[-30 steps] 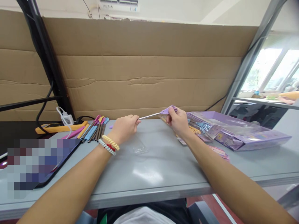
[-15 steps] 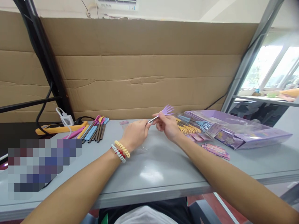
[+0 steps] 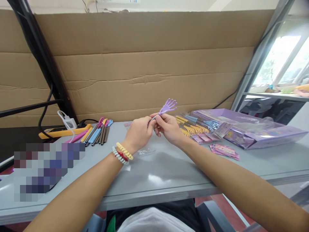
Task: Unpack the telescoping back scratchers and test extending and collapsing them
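A purple hand-shaped scratcher (image 3: 168, 106) with a thin metal rod points up and to the right, above the grey table (image 3: 169, 167). The fingers of my left hand (image 3: 139, 133) are closed round the lower part of its rod; coiled bracelets circle that wrist. My right hand (image 3: 169, 127) pinches the rod just below the purple head, its fingertips close to my left hand. Under my left hand, a clear plastic bag (image 3: 146, 151) lies on the table.
Pink, yellow and blue scratchers (image 3: 96, 133) lie at the left by a yellow power strip (image 3: 65, 131). Bagged scratchers (image 3: 193, 124), pink cards (image 3: 224, 150) and a purple box (image 3: 256, 140) are at the right. A cardboard panel (image 3: 145, 64) stands behind.
The purple head now stands higher and further left, with my right hand moved left towards my left hand. More of the clear bag shows. The camera view has shifted slightly.
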`<state>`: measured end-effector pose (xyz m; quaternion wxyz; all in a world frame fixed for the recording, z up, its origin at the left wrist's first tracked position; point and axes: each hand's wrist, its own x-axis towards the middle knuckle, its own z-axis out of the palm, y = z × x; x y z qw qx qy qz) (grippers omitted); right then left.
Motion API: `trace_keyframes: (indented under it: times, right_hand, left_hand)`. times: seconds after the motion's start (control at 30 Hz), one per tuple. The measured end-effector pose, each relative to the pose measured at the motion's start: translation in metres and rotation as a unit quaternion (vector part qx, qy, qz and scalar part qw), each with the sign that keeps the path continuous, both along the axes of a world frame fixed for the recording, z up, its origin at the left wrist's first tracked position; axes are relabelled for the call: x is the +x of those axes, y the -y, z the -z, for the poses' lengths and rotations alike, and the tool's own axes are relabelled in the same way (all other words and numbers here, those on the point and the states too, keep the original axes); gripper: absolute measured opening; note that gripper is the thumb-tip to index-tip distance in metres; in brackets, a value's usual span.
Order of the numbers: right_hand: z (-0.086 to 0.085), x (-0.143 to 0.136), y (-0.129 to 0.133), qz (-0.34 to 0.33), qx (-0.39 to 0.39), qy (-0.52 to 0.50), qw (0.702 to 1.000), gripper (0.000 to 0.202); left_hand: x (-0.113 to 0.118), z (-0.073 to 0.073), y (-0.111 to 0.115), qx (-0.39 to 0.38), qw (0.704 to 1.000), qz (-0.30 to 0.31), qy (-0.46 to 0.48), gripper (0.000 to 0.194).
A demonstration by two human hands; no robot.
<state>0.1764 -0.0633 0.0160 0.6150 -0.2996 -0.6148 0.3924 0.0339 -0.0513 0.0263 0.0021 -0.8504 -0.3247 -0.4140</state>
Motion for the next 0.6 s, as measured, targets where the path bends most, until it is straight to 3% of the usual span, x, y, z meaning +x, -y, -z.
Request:
trace_keyframes:
  times: [0.2, 0.33, 0.6]
  right_hand:
    - [-0.006, 0.005, -0.002, 0.061, -0.011, -0.062, 0.996, 0.039]
    - [-0.021, 0.015, 0.0, 0.103, -0.024, -0.111, 0.988, 0.029]
    - [-0.048, 0.07, -0.012, 0.226, -0.013, -0.226, 0.947, 0.024]
  left_hand:
    - [0.009, -0.001, 0.003, -0.033, 0.999, 0.021, -0.006, 0.026]
    - [0.014, -0.003, 0.011, -0.065, 0.998, 0.007, -0.012, 0.024]
    - [0.023, 0.001, 0.016, -0.101, 0.99, 0.015, -0.095, 0.026]
